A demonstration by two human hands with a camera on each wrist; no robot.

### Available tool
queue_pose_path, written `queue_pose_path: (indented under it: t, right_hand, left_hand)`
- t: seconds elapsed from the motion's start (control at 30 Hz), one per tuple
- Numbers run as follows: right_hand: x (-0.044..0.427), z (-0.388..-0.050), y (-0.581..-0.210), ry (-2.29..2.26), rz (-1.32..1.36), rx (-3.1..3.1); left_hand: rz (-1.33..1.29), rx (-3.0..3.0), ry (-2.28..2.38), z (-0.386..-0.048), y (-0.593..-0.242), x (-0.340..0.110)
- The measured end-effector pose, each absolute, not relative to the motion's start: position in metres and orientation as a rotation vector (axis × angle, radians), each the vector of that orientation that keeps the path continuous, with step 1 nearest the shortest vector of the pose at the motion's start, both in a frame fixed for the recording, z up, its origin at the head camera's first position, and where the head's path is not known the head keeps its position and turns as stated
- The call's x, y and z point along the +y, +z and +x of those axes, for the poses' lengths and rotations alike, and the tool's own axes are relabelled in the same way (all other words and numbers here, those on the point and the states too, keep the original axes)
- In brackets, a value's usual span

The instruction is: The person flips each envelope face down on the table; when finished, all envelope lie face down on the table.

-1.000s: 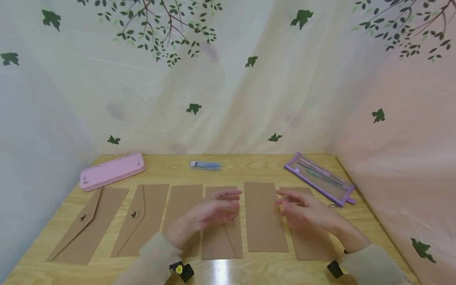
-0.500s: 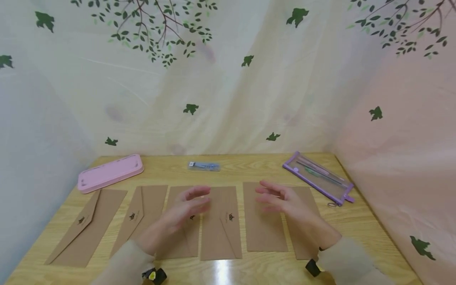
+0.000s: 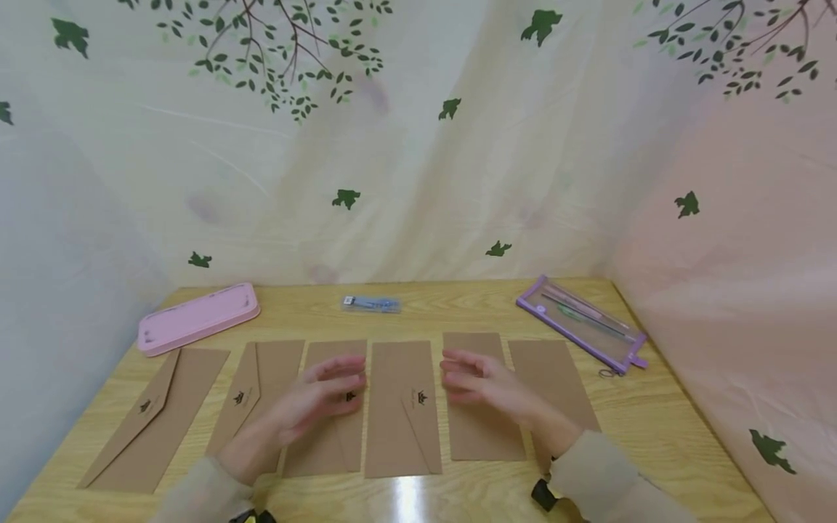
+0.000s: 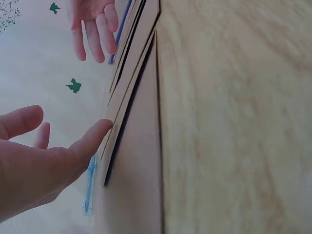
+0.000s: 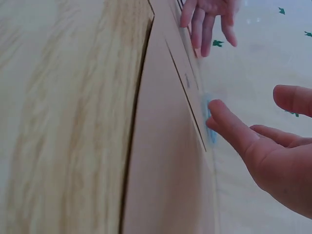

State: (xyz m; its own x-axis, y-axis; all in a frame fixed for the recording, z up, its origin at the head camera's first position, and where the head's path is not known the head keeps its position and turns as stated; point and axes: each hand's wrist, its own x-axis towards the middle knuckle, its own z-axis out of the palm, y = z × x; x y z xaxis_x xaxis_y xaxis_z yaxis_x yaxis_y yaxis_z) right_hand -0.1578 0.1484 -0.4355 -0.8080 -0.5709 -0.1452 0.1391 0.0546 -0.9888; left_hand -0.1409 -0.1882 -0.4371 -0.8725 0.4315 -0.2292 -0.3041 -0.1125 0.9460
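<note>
Several brown paper envelopes lie in a row on the wooden table. My left hand [image 3: 320, 399] hovers over the third envelope [image 3: 320, 450] from the left, its fingers loosely bent around nothing. Over the second envelope [image 3: 484, 436] from the right hangs my right hand [image 3: 484, 381], also holding nothing, palm turned inward. Between the two hands lies an envelope [image 3: 395, 407] with a crown print on its flap. Both wrist views show relaxed fingers above the paper, with the opposite hand beyond.
At the back left is a pink pencil case [image 3: 199, 317]. A small clear packet [image 3: 371, 303] with blue contents lies at the back middle. A purple-edged zip pouch [image 3: 582, 323] with pens sits back right. A patterned cloth [image 3: 405, 145] hangs behind the table.
Both hands have moved left across the row, the left from the crown-printed middle envelope and the right from the rightmost one. The envelopes have stayed put; the head view has shifted slightly.
</note>
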Motion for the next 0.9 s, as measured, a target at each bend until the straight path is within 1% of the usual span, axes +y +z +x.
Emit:
queue_pose_path:
  t: [0.3, 0.53, 0.73, 0.9]
  right_hand:
    - [0.136, -0.158, -0.439, -1.788, -0.39, 1.763]
    - [0.137, -0.156, -0.438, -1.797, -0.355, 1.666]
    - [0.137, -0.157, -0.434, -1.81, -0.257, 1.508]
    - [0.137, -0.158, -0.435, -1.813, -0.242, 1.485]
  left_hand:
    - [0.113, 1.65, 2.058, -0.141, -0.442, -0.189]
    - [0.141, 1.602, 2.063, -0.139, -0.444, -0.186]
    - [0.115, 1.601, 2.052, -0.136, -0.443, -0.179]
    - [0.095, 1.606, 2.057, -0.133, -0.442, -0.176]
